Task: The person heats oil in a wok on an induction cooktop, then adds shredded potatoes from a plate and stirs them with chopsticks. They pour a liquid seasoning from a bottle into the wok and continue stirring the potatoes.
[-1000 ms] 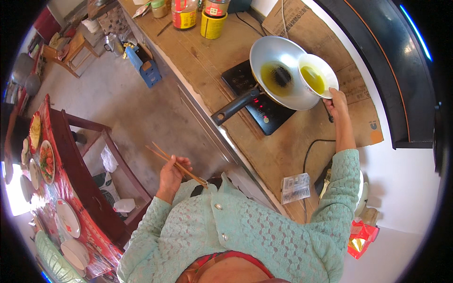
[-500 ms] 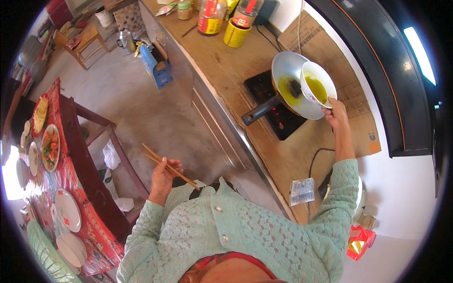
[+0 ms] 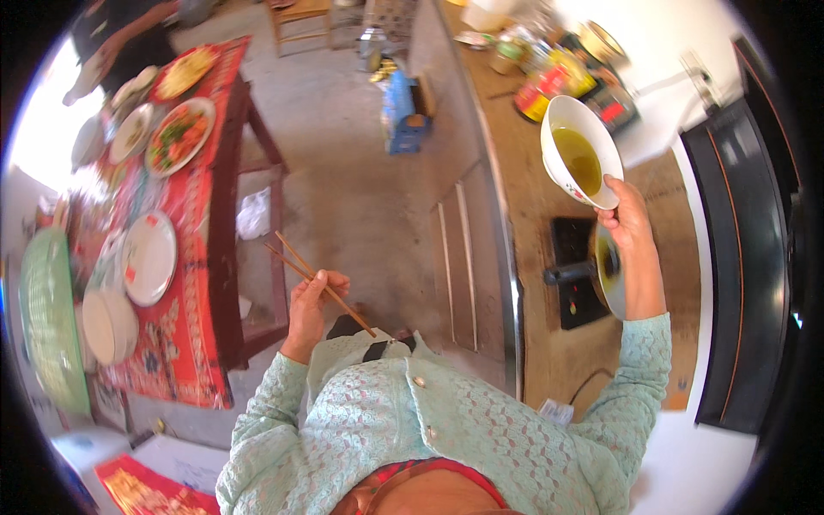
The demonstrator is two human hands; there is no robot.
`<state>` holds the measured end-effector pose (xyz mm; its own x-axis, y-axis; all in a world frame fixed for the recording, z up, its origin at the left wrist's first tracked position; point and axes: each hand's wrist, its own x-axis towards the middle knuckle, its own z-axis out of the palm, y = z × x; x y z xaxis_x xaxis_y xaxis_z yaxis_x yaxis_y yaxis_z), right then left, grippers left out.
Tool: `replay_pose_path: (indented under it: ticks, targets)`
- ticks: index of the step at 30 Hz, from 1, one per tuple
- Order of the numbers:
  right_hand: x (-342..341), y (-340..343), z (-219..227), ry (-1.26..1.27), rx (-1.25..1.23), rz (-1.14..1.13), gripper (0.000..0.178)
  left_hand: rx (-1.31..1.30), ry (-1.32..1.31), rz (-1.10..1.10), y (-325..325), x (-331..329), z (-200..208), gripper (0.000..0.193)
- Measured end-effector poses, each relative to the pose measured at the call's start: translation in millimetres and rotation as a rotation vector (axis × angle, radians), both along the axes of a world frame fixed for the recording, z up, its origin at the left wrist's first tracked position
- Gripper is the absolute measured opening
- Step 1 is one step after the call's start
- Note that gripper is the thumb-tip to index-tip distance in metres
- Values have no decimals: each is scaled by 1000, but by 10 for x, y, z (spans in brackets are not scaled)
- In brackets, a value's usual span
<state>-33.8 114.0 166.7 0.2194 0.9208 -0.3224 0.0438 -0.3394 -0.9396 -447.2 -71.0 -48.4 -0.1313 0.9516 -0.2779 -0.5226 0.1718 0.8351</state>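
Above the wooden counter (image 3: 524,215) at right, the right hand (image 3: 631,219) grips a white bowl (image 3: 580,153) of yellow liquid, fingers closed on its rim, while the left hand (image 3: 311,300) pinches chopsticks (image 3: 316,281); carrying it level seems the step in hand, calling for a steady wrist.

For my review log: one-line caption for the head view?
Right hand lifts a white bowl of yellow liquid above the counter; left hand holds chopsticks.
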Motion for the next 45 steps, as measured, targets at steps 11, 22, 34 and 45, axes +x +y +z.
replay_pose_path:
  ticks: [11, 22, 34, 45]
  targets:
    - [-2611, 653, -82, 40, 72, 650, 17, 176, 370, 651, -814, -990, 209, 31]
    - [-5189, 21, -777, 89, 1, 1053, 20, 111, 147, 795, -1038, -1597, 17, 28]
    - [-6181, -513, -1541, 179, -88, 1309, 18, 142, 219, 842, -1081, -1624, -6, 26]
    - [-6355, -393, -1794, 95, 1, 1427, 25, 141, 353, 859, -1073, -1587, -46, 25]
